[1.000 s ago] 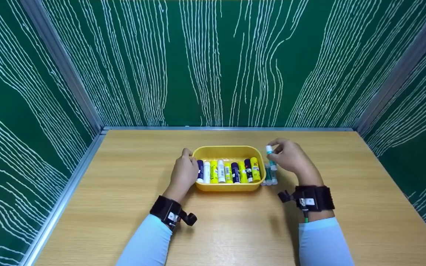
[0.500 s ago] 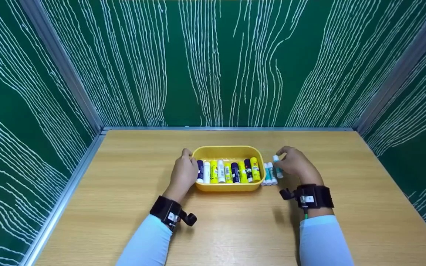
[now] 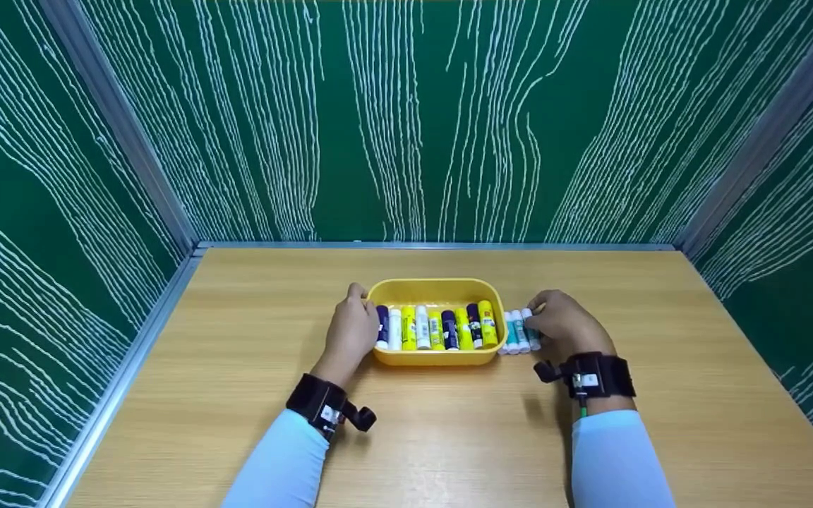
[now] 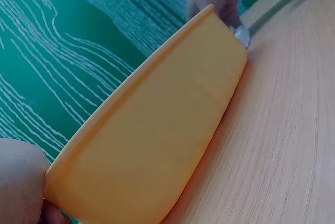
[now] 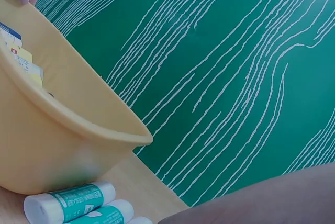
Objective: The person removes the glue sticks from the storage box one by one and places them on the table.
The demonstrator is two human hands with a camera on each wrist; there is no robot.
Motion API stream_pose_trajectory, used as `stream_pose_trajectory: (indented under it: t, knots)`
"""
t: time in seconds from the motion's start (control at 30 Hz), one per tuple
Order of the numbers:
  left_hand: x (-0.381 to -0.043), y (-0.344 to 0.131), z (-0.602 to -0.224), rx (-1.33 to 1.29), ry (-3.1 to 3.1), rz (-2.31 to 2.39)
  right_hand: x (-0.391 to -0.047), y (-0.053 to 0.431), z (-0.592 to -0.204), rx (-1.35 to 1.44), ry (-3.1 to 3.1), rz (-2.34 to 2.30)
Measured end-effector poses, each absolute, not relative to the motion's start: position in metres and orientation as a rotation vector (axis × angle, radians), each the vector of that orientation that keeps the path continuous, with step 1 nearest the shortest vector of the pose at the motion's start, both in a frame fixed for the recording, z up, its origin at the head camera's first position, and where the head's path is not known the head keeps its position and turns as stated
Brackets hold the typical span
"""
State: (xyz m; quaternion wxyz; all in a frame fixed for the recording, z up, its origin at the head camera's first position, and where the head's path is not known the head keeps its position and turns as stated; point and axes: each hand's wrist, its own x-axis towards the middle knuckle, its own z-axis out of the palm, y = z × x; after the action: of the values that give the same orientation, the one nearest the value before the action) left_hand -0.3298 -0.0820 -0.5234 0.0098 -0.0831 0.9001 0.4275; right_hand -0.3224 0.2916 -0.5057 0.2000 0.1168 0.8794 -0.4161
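At the yellow plastic tub (image 3: pixel 438 358), my left hand (image 3: pixel 352 324) grips the left rim, with the thumb and a fingertip (image 4: pixel 52 214) over its edge in the left wrist view. Just right of the tub, my right hand (image 3: pixel 567 323) pinches the outermost green-and-white glue stick (image 3: pixel 527 315), which lies flush with the row. Several like it, such as this glue stick (image 5: pixel 78 201), lie side by side against the tub's right wall. Inside the tub stands a row of yellow, white and dark purple glue sticks (image 3: pixel 422 328), leaning lengthwise. The right fingertips are partly hidden.
The wooden table (image 3: pixel 442 437) spreads around the tub on all sides. Green panels (image 3: pixel 435 127) with white wavy lines rise behind and at both sides, joined by metal posts (image 3: pixel 124 120). A black strap (image 3: pixel 600 377) with a small camera circles each wrist.
My right hand has lowered the glue stick and shifted it right, setting it down beside the others at the row's right end. The left hand and tub have stayed put.
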Motion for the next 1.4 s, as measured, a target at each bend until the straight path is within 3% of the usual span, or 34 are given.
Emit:
stream_pose_trajectory:
  t: [1.4]
  knots:
    - [-0.329, -0.083, -0.521, -0.278, 2.768, 1.339, -0.32, 0.292, -0.502, 0.315, 2.436, -1.222]
